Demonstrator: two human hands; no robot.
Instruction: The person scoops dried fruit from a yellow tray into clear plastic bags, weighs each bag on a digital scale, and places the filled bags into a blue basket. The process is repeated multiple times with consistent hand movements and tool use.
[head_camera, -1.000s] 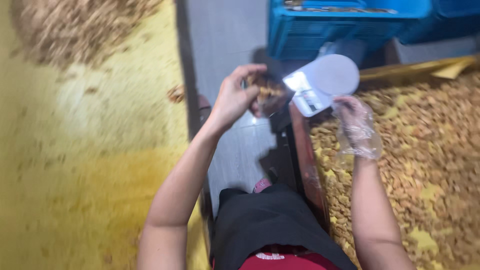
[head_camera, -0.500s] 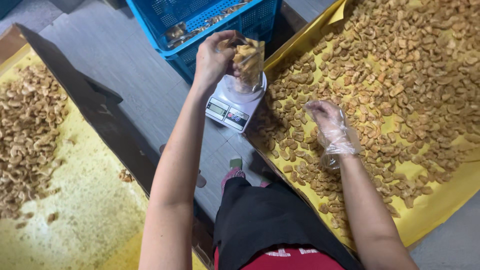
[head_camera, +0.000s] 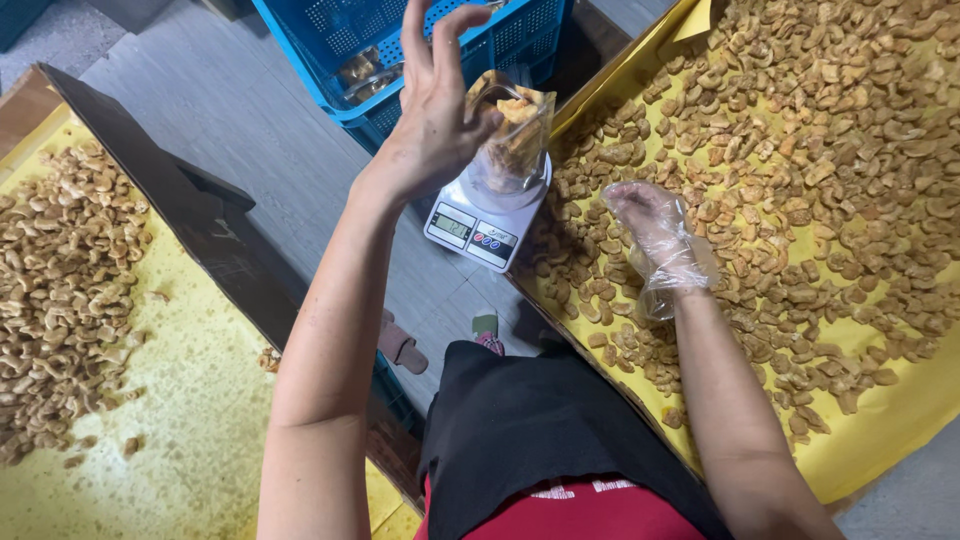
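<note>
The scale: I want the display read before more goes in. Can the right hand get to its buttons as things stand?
Probably yes. The right hand, in a clear glove, rests on the snack pieces just beside the scale, with nothing between. The left hand holds the bag over the pan, not the buttons.

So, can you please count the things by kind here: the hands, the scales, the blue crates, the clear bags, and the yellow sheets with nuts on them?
Hands: 2, left hand bare, right hand in a clear glove
Kitchen scale: 1
Blue crate: 1
Clear bag of nuts: 1
Yellow sheets with nuts: 2, left sheet, right sheet
Total: 7
</note>
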